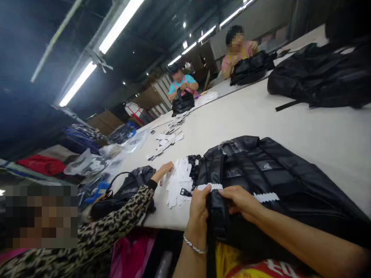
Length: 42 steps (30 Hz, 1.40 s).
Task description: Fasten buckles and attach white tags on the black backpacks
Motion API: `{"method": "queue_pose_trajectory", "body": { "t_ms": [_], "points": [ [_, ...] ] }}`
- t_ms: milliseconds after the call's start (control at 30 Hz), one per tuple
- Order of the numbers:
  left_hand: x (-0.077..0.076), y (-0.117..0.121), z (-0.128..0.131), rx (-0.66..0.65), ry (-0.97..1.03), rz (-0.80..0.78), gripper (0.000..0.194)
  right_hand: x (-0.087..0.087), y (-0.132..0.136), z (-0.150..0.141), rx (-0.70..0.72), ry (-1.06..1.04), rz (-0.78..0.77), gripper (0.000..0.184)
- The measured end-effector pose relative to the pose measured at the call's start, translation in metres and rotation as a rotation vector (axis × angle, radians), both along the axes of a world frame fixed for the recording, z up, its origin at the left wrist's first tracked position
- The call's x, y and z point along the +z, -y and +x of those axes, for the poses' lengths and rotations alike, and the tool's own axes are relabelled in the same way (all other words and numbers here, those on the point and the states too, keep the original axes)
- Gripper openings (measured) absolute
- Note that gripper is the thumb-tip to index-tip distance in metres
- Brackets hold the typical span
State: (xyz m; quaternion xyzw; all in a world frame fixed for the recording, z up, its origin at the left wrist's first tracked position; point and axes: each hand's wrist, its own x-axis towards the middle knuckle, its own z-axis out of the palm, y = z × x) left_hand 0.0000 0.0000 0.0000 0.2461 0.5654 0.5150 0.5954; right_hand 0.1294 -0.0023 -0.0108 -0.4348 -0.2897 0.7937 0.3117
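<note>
Landmark: the large black bag [290, 170], lying on the tabletop [232, 119] directly before the person. To its left, a smaller black bag [131, 183] is noted, with a co-worker's hand [165, 170] beyond its right end. Between the two bags, white pieces [178, 181] are heaped, with a small buckle [185, 192] on them. At the large bag's left end, the left hand [198, 206] is closed in a pinch on a toothed white strip [214, 186], which is laid across a black strap [218, 216]. On the strap's other side, its edge is pinched by the right hand [242, 199], at the strip's right end. Farther right, a second white strip [266, 197] lies across the bag.

Handling (judged): bag soft, slack and bulky, moderately heavy if lifted whole; smooth, leather-like surface, possibly slippery. Strap flexible but firmer; best held by both edges beside the strip. Strip thin and light, easily creased or torn; to be taken flat near its ends, teeth unbent. For moving the bag, support under its body is preferred.
</note>
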Motion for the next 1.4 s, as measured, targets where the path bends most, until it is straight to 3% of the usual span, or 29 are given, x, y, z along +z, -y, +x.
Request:
{"method": "queue_pose_trajectory", "body": {
  "t_ms": [167,300,433,567,633,733,867,1000,1267,1400],
  "points": [
    [-0.009,0.001,-0.006,-0.056,0.055,-0.113,0.035,-0.003,0.004,-0.006,-0.048,-0.223,-0.068,0.016],
    [-0.008,0.003,-0.01,-0.089,-0.034,-0.049,0.032,0.005,0.01,-0.005,0.022,-0.015,-0.004,0.018],
    [0.003,0.005,-0.009,-0.111,-0.187,0.069,0.028,0.009,0.013,-0.006,-0.023,0.132,0.027,0.016],
    [0.011,0.003,-0.009,-0.15,-0.087,0.019,0.03,0.008,0.012,-0.006,-0.065,-0.129,-0.101,0.014],
    [0.011,0.002,-0.012,-0.158,-0.039,0.005,0.031,0.01,0.011,-0.003,-0.005,-0.202,-0.133,0.012],
    [0.008,0.001,-0.018,-0.137,-0.058,0.06,0.03,0.018,0.008,0.002,0.084,-0.055,-0.039,0.008],
    [0.006,0.001,-0.023,-0.137,-0.149,0.11,0.028,0.024,-0.002,0.006,-0.081,0.227,0.078,0.009],
    [0.007,0.0,-0.023,-0.178,-0.194,0.108,0.028,0.017,-0.013,0.003,-0.092,0.211,0.052,0.02],
    [-0.002,0.0,-0.023,-0.118,-0.053,0.032,0.033,0.002,-0.019,-0.003,-0.082,-0.109,-0.095,0.017],
    [-0.002,0.003,-0.022,-0.097,-0.05,0.019,0.032,0.001,-0.013,-0.007,-0.14,-0.034,-0.033,0.018]
  ]
}}
